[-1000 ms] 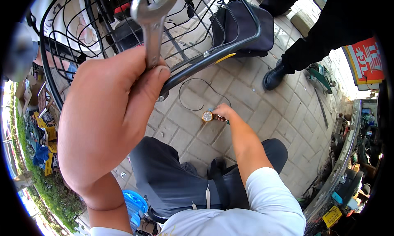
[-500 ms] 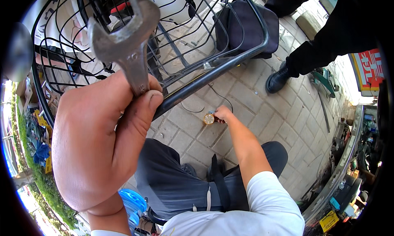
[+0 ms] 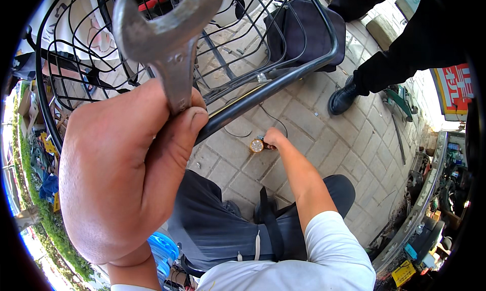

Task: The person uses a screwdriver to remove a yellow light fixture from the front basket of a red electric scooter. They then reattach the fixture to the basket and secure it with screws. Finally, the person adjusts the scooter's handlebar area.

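Note:
Close up on the left, my left hand (image 3: 119,179) is closed, its thumb and bent fingers pinching the shaft of a grey metal open-end wrench (image 3: 179,63). The wrench's forked jaw points up, in front of a black wire basket (image 3: 253,98). Lower and farther off, my right hand (image 3: 274,137) reaches down near the paving. Its fingers close round a small round lamp (image 3: 256,145) with an amber rim and a clear, segmented face. A thin dark cable (image 3: 276,120) curves on the ground beside that hand; whether it joins the lamp I cannot tell.
Behind the basket sits a dark fabric bag (image 3: 309,35). Someone in dark trousers and a black boot (image 3: 342,99) stands at the upper right. A cluttered tray of parts (image 3: 430,225) lines the right side. By my left forearm is a blue translucent plastic container (image 3: 163,253).
My left hand has brought the wrench slightly up and to the right, and the jaw looks larger. My right hand and the lamp have barely shifted.

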The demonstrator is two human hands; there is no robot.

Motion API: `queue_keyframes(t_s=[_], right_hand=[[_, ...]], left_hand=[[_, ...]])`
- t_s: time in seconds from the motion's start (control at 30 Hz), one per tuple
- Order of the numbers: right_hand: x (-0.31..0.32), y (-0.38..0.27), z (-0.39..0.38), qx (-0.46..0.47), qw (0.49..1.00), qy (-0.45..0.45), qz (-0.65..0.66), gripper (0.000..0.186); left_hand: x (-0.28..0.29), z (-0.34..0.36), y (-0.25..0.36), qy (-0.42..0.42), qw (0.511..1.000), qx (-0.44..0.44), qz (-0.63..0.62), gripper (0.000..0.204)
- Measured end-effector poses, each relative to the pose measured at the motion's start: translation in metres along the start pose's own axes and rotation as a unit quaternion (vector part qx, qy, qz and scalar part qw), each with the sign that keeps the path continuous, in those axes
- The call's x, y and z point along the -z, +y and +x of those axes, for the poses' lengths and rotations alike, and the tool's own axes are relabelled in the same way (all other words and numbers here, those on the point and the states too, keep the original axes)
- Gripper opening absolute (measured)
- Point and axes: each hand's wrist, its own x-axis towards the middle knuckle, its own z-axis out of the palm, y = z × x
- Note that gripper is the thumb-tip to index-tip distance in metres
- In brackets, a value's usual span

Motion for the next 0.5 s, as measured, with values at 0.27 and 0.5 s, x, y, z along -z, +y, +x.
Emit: queue_keyframes(t_s=[0.27, 0.5], right_hand=[[0.002, 0.002, 0.010, -0.048, 0.996, -0.030, 0.064, 0.011], [-0.003, 0.008, 0.019, 0.035, 0.984, -0.001, -0.177, 0.016]], left_hand=[[0.001, 0.001, -0.001, -0.012, 0.999, -0.028, 0.024, 0.008], [0.004, 0.003, -0.007, -0.022, 0.997, -0.062, 0.043, 0.011]])
